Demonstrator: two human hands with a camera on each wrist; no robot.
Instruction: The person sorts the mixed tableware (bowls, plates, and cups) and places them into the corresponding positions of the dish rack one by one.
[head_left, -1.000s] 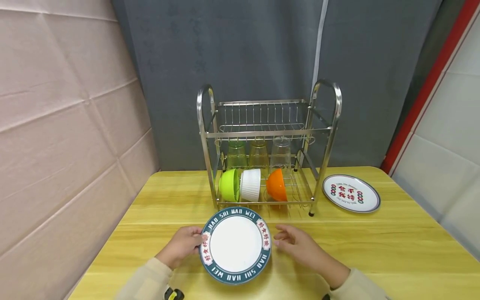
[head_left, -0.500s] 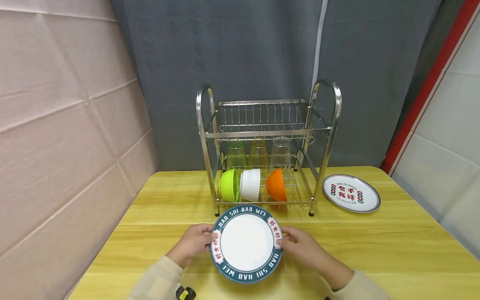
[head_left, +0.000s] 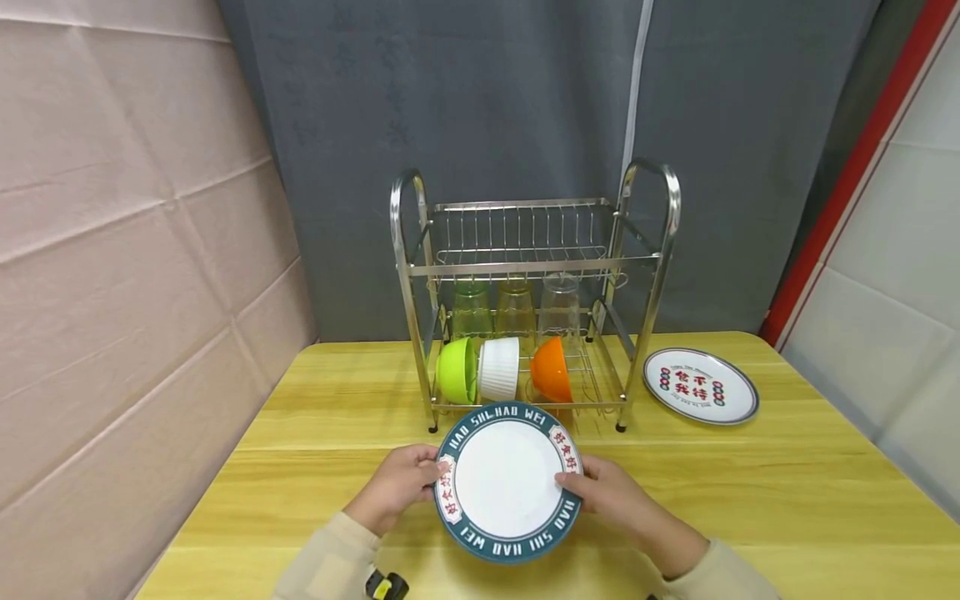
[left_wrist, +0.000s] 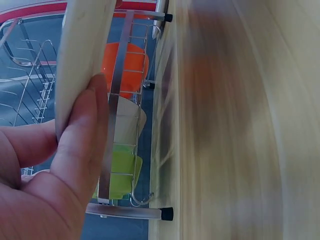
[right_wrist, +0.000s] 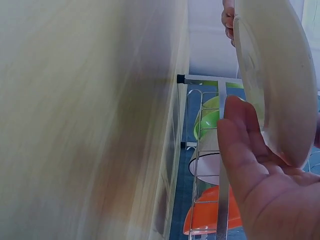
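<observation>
The teal-rimmed plate [head_left: 508, 481] is pinched at opposite rims by the left hand [head_left: 397, 489] and right hand [head_left: 611, 496] – seemingly lifted just clear of the table [head_left: 787, 500] – balanced before the dish rack [head_left: 525, 292] with bowls stored on edge.

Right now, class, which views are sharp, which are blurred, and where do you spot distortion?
Head view: sharp and evenly lit, with wide-angle bending at the edges; the plate is crisp. Left wrist view: the table is smeared, while the rack is clearer. Right wrist view: the tabletop is equally smeared, and the right hand is soft.
</observation>
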